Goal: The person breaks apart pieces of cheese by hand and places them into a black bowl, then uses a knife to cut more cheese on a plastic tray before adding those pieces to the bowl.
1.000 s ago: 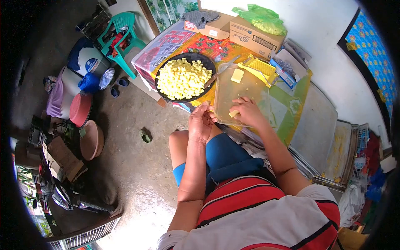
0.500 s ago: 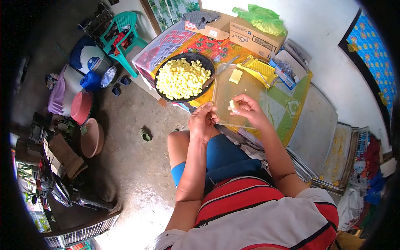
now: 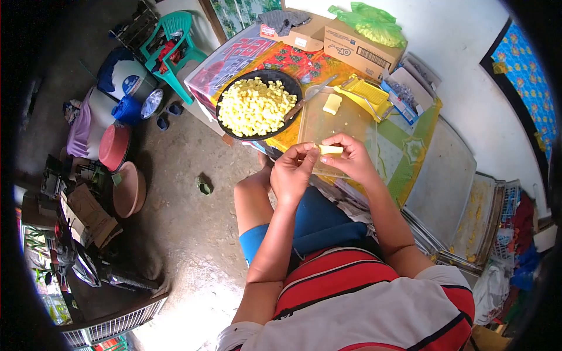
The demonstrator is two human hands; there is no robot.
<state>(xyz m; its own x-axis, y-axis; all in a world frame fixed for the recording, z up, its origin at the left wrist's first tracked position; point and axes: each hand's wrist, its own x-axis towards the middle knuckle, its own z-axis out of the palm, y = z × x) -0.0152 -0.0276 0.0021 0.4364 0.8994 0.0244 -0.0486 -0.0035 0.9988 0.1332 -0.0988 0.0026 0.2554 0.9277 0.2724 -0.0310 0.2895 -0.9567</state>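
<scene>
Between my hands, above the near edge of a translucent board [image 3: 360, 134], is a small pale yellow dough-like strip [image 3: 331, 150]. My left hand [image 3: 293, 174] pinches its left end between thumb and fingers. At the other end, my right hand [image 3: 356, 159] grips it with thumb and fingertips. Farther back on the board lies a flat pale yellow slab [image 3: 332, 105]. A black round tray [image 3: 220, 120] to the left is heaped with small pale yellow pieces [image 3: 256, 108]. A knife [image 3: 313, 93] lies between tray and board, its handle over the tray's rim.
A yellow plastic grater-like tool [image 3: 364, 95] sits at the board's far right, beside a blue and white box [image 3: 400, 102]. Cardboard boxes [image 3: 357, 50] and a green plastic bag [image 3: 374, 23] line the table's back. Large flat trays [image 3: 442, 175] lean at right.
My left hand has moved up and right to meet my right hand, and now pinches the strip too. Previously only my right hand held a pale piece.
</scene>
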